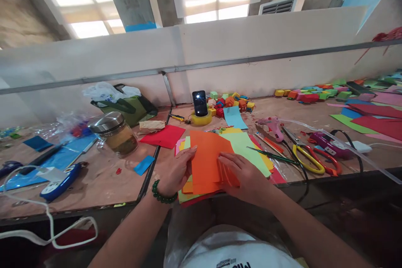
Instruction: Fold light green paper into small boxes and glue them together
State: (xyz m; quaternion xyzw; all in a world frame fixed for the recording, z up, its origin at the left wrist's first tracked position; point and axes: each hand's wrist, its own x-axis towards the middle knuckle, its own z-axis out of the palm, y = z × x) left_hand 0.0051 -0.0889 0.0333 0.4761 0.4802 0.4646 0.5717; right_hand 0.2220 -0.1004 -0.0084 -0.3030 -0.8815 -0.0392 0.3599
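An orange sheet of paper (pixel 205 157) is held upright in front of me above a stack of coloured paper. Along its left edge, my left hand (pixel 177 171), with a green bead bracelet (pixel 163 194) at the wrist, pinches the sheet. My right hand (pixel 249 178) grips the right side, where the paper bends under the fingers. Beneath and around it lie light green sheets (pixel 243 148), with yellow, pink and red ones partly covered. A dark green pencil-like stick (pixel 273 155) rests across the stack's right side.
Scissors (pixel 309 161) and a pink glue gun (pixel 272 127) lie to the right. Behind the paper, a phone (pixel 199 103) leans by a tape roll (pixel 201 119), near several small paper cubes (pixel 230 101). A glass jar (pixel 116 136) stands left, with a blue power strip (pixel 61 182).
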